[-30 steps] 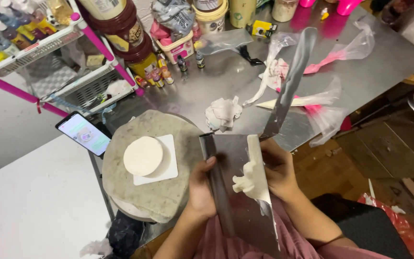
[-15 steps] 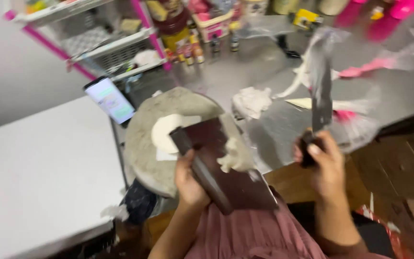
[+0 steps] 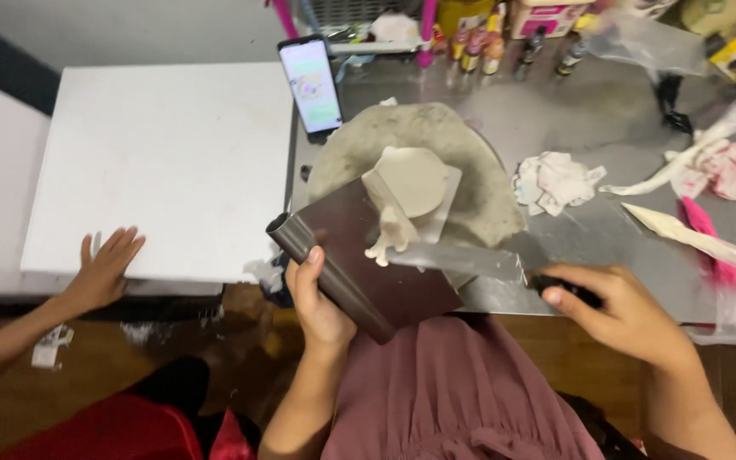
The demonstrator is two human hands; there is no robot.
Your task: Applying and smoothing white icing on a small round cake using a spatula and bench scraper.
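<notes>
While left hand (image 3: 317, 298) grips scraper (image 3: 368, 264) | right hand (image 3: 623, 315) grips knife (image 3: 457, 260) | frosting (image 3: 389, 234) between.

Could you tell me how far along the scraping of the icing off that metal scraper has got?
Done: most of the bench scraper looks bare. In hand: the left hand grips its rolled handle while the right hand lays the spatula blade against it. Left: a clump of white icing clings near its edge.
</notes>
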